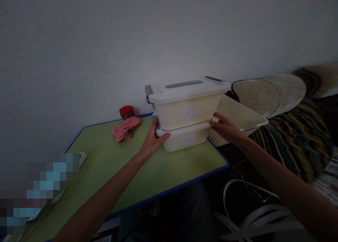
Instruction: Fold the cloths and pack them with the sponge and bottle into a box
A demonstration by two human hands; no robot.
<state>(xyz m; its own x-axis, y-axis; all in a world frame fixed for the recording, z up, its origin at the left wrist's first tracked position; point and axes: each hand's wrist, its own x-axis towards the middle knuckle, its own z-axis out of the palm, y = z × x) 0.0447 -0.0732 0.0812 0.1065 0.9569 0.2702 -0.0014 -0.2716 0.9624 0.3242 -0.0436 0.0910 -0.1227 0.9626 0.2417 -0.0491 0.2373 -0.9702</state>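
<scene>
Two white lidded storage boxes stand stacked at the back right of a green table. The upper storage box has a white lid with grey latches and a grey strip on top. Beneath it, the lower storage box rests on the table, its lid mostly covered. My left hand grips the left end of the lower box, thumb over the lid's front edge. At the opposite end, my right hand closes on the lid's right edge, its thumb in front.
Behind the table corner stands a cream perforated basket, near a striped sofa. A pink cloth and a red round container lie to the left. White straps hang at the lower right. A wall rises behind.
</scene>
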